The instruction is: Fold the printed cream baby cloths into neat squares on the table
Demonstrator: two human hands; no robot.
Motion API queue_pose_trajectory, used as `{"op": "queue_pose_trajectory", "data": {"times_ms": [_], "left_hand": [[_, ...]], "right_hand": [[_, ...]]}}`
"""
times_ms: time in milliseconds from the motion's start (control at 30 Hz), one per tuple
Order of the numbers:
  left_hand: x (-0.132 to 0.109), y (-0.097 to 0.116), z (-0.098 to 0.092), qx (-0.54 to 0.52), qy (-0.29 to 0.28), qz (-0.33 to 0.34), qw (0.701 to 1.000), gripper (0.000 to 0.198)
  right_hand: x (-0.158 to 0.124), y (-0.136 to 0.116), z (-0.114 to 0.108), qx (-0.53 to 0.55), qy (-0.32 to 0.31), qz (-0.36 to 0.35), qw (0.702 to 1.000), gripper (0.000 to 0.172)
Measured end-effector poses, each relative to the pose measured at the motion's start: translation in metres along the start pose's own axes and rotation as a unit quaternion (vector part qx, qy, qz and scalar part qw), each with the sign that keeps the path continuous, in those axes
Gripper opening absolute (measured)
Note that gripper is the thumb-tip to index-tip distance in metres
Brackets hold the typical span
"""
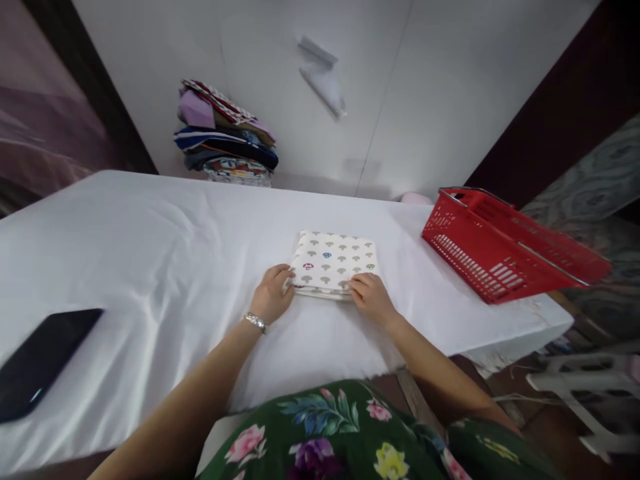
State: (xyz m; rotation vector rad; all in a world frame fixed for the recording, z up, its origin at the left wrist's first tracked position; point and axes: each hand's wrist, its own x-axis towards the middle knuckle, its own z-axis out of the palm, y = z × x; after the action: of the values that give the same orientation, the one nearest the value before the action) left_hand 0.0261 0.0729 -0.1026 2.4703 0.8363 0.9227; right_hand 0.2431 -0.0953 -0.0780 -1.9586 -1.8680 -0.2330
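Note:
A folded white cloth [334, 260] printed with small mushrooms, mostly grey with a few in red, blue and green, lies flat in front of me. My left hand [274, 292] pinches its near left corner, fingers closed on the fabric edge. At the near right part of the same cloth, my right hand [371, 295] grips the edge between thumb and fingers. Layers of the fold show along the near side. The fingertips under the cloth are hidden.
White sheeting covers the table [150, 267]. A red plastic basket [505, 247] stands at the right edge, and a black phone [47, 360] lies at the left. Behind the table rises a stack of folded fabrics [227, 137]. A white stool [590, 393] is on the floor at right.

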Motion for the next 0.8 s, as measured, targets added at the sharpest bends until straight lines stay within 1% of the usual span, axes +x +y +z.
{"op": "queue_pose_trajectory", "data": {"times_ms": [67, 133, 200, 300, 467, 633, 733, 800], "left_hand": [[0.004, 0.001, 0.001, 0.010, -0.003, 0.041, 0.999, 0.029], [0.009, 0.001, 0.005, 0.019, -0.019, 0.068, 0.997, 0.029], [0.013, 0.001, 0.009, 0.029, -0.036, 0.074, 0.996, 0.027], [0.017, -0.001, 0.013, 0.038, -0.053, 0.059, 0.996, 0.024], [0.017, -0.001, 0.012, 0.056, -0.060, 0.044, 0.996, 0.023], [0.018, -0.003, 0.013, 0.059, -0.057, 0.031, 0.996, 0.023], [0.018, -0.002, 0.014, 0.072, -0.053, 0.033, 0.995, 0.024], [0.018, 0.000, 0.014, 0.086, -0.049, 0.047, 0.994, 0.025]], "right_hand": [[-0.011, 0.017, -0.011, -0.008, 0.007, 0.021, 1.000, 0.022], [-0.020, 0.032, -0.016, -0.012, 0.008, 0.030, 0.999, 0.024], [-0.027, 0.044, -0.017, -0.014, 0.007, 0.041, 0.999, 0.025], [-0.031, 0.053, -0.014, -0.013, 0.011, 0.066, 0.998, 0.027], [-0.032, 0.050, -0.013, -0.025, 0.041, 0.073, 0.996, 0.028], [-0.037, 0.045, -0.010, -0.018, 0.000, 0.038, 0.999, 0.024], [-0.040, 0.043, -0.009, -0.024, 0.001, 0.044, 0.999, 0.023], [-0.041, 0.041, -0.008, -0.024, 0.003, 0.049, 0.999, 0.024]]}}
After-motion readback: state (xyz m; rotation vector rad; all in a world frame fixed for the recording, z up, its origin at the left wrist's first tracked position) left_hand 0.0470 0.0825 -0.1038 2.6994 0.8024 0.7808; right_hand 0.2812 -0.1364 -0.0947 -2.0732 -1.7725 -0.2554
